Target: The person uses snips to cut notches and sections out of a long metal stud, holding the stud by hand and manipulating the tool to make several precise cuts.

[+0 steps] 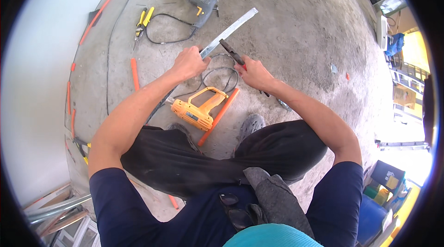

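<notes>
Currently, metal strip (235, 27) gripped by left hand (189, 63), upper centre of frame — partly hidden there; pliers (232, 52) gripped by right hand (254, 74) — handles mostly covered.

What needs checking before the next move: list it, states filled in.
1. Strip held: ok, in the left hand.
2. Pliers in hand: ok, in the right hand.
3. Pliers gripping the strip: cannot tell; their tip is close to its edge.
4. Gloves on: not ok, both hands bare.
5. Heat gun out of the hands: ok, lying apart from both.
6. Heat gun switched off: cannot tell.
</notes>
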Motion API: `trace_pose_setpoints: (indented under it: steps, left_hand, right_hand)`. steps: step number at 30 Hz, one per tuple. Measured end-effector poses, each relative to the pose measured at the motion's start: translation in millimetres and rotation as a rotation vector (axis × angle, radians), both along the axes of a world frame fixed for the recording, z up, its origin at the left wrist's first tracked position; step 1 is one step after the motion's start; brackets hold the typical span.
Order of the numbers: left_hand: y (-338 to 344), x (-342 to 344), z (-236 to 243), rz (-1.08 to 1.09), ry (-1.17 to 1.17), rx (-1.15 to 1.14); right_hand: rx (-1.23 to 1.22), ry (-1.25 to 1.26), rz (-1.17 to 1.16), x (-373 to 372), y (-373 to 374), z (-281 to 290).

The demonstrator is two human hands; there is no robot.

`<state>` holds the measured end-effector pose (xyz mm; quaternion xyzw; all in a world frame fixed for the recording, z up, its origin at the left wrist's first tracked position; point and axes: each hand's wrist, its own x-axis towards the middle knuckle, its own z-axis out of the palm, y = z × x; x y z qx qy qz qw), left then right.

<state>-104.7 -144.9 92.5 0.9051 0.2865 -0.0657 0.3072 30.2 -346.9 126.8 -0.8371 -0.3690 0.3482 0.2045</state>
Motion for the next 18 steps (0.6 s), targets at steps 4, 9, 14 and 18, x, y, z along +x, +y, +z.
trace_pose_setpoints:
  steps: [4,9,14,18]
  left_hand:
    - [1,1,-2,-0.045,-0.04,-0.004]
    - [-1,2,-6,-0.023,-0.045,0.03]
    - [10,0,-3,-0.014,-0.204,-0.056]
    - [32,2,6,-0.015,-0.028,-0.452]
  right_hand:
    - [-0.063,0.01,-0.002,-2,2,6]
    - [-0.109,-0.025,-0.014,1,6,4]
    - [0.024,0.015,-0.013,1,8,5]
    - [-0.024,0.117,-0.028,0,10,12]
